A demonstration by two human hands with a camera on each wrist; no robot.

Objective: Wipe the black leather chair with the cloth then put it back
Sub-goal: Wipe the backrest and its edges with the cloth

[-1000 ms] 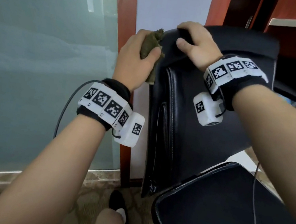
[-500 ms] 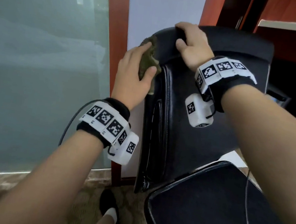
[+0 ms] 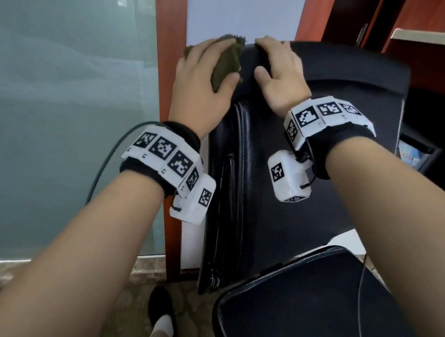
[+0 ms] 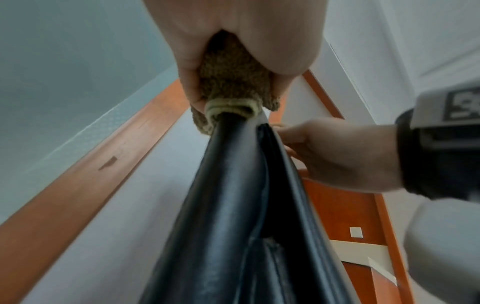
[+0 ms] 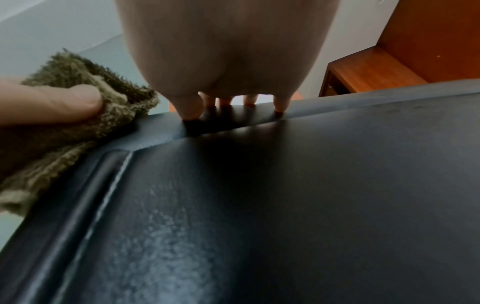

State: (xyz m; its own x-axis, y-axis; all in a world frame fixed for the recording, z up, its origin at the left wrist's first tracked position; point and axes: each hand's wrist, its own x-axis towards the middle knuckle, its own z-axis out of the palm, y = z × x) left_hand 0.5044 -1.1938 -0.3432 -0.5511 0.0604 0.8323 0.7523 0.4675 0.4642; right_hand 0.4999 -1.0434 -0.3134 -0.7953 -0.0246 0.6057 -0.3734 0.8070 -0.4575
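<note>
While the left hand (image 3: 198, 86) clamped the cloth (image 3: 226, 64) round the top corner of the chair (image 3: 264, 230), presumably to wipe both faces, the right hand (image 3: 281, 77) hooked fingers over the top edge, likely steadying it.

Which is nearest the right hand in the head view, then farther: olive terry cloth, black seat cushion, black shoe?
1. Olive terry cloth, just left of the right hand.
2. Black seat cushion, below it.
3. Black shoe, down on the floor.
</note>
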